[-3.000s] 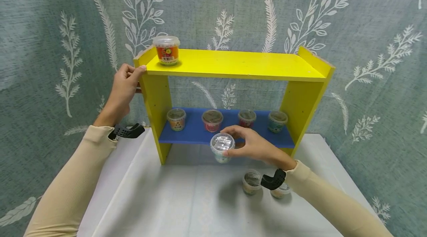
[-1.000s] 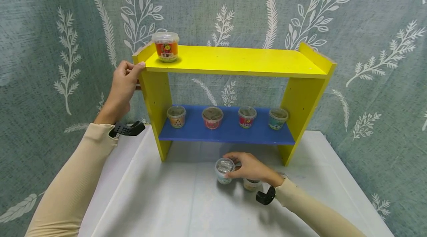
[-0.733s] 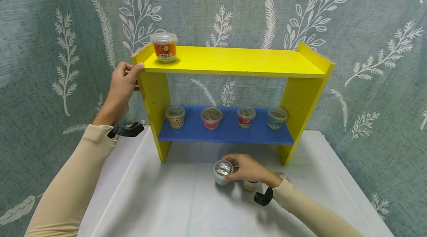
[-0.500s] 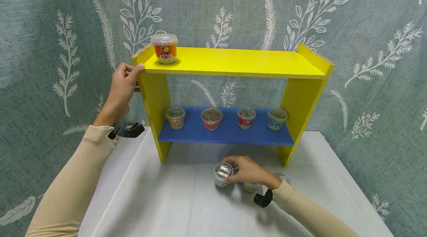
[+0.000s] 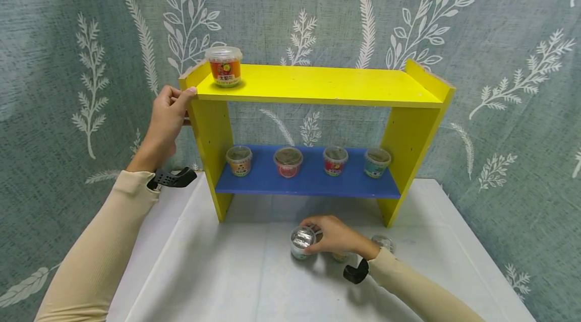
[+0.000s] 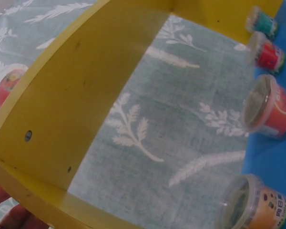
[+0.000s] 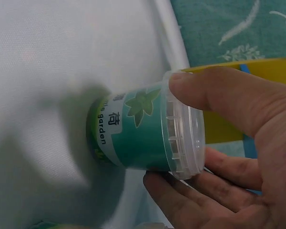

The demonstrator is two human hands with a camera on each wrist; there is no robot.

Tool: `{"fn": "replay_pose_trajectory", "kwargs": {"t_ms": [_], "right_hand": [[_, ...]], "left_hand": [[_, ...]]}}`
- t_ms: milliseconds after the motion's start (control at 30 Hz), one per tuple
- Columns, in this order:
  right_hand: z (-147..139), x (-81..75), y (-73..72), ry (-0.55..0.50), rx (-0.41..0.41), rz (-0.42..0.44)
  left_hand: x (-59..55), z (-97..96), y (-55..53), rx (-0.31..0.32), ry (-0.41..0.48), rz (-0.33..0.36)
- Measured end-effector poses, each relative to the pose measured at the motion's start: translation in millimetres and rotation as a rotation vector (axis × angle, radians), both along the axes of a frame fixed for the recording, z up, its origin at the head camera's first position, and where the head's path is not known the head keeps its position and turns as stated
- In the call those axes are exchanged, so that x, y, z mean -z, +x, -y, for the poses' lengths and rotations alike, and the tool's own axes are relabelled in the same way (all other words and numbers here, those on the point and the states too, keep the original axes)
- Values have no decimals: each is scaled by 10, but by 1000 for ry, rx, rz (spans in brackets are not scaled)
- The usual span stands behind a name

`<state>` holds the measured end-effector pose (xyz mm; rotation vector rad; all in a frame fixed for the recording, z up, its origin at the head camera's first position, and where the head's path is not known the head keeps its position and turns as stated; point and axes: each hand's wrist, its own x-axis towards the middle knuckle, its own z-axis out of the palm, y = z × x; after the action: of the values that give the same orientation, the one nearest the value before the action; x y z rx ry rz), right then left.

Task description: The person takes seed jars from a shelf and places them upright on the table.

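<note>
My left hand grips the upper left corner of a yellow shelf unit, with the thumb over the front edge. In the left wrist view its fingertips show at the yellow side board. My right hand holds a small clear lidded tub low over the table, in front of the unit. The right wrist view shows this tub's teal leaf label and its base at the white cloth. Thumb and fingers pinch it around the lid. Another tub is partly hidden behind the right hand.
An orange-labelled tub stands on the yellow top board at left. Several tubs, including a pink one, line the blue shelf. One more tub sits on the white table by the right wrist. A patterned curtain hangs behind.
My right hand has brought the teal-labelled tub down from in front of the blue shelf to the tabletop, lowering it slightly further lately. The left hand has stayed on the unit's corner.
</note>
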<state>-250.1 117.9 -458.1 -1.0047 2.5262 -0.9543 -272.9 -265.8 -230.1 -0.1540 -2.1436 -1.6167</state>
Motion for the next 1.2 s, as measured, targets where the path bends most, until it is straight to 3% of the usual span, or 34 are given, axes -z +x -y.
{"fn": "replay_pose_trajectory", "kwargs": {"t_ms": [633,867,1200], "right_hand": [[1,-33,-10,28,-35,30],[-89,-139,-37,-103,-20,122],[-266,-393,-110,-212,35,134]], "left_hand": [[1,1,-1,4,5,-12],[-7,-9,-13,14,23,-9],[2,-1,3,4,5,-13]]}}
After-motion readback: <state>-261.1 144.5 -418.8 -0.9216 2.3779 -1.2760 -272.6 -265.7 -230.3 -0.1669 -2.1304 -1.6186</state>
